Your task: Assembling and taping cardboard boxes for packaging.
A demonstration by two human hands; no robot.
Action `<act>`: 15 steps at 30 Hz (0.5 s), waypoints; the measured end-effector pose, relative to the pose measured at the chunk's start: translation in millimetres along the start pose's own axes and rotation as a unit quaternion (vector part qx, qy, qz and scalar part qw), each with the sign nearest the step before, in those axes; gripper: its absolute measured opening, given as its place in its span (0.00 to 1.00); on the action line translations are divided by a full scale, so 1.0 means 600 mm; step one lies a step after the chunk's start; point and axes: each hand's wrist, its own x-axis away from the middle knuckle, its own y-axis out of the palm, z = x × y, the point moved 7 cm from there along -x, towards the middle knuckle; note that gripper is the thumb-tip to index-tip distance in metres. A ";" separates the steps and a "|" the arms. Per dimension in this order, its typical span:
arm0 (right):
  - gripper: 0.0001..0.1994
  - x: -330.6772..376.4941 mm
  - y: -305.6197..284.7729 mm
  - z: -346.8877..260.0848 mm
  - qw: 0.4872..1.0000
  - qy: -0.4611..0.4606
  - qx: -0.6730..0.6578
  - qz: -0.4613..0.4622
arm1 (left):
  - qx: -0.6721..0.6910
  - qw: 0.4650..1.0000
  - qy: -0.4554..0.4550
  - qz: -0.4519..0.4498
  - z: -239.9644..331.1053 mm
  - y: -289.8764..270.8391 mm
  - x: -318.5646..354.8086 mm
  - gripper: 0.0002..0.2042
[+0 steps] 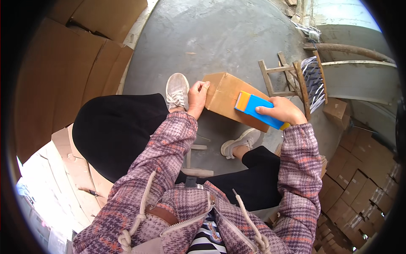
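Note:
A brown cardboard box (pixel 225 95) lies tilted between my feet, its near side facing up toward me. My left hand (pixel 197 98) is closed at the box's left end, fingers pressed together on its edge. In my right hand (pixel 285 111) is a flat blue-and-yellow tape dispenser (pixel 258 106), gripped with the thumb on top. Its yellow end, with a toothed edge, rests on or just over the box's side; I cannot tell whether it touches. My palm hides part of the dispenser's rear end.
Large cardboard sheets (pixel 55 80) stand along the left. At the right are a wooden chair frame with a woven strap seat (pixel 311 82), a small carton (pixel 337 111) and stacked flattened cartons (pixel 359 182). Beneath me is a wooden stool rung (pixel 198 172) on the grey floor (pixel 177 46).

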 end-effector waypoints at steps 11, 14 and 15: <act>0.37 0.002 -0.007 -0.008 1.000 -0.021 -0.008 0.009 | -0.346 0.920 0.182 0.015 0.170 0.034 0.039 0.13; 0.36 -0.001 -0.007 -0.008 1.000 -0.021 0.004 0.022 | -0.457 0.866 0.200 -0.013 0.171 0.086 0.079 0.18; 0.36 -0.002 -0.008 -0.008 0.999 -0.021 0.001 0.025 | -0.440 0.888 0.125 -0.033 0.159 0.079 0.074 0.21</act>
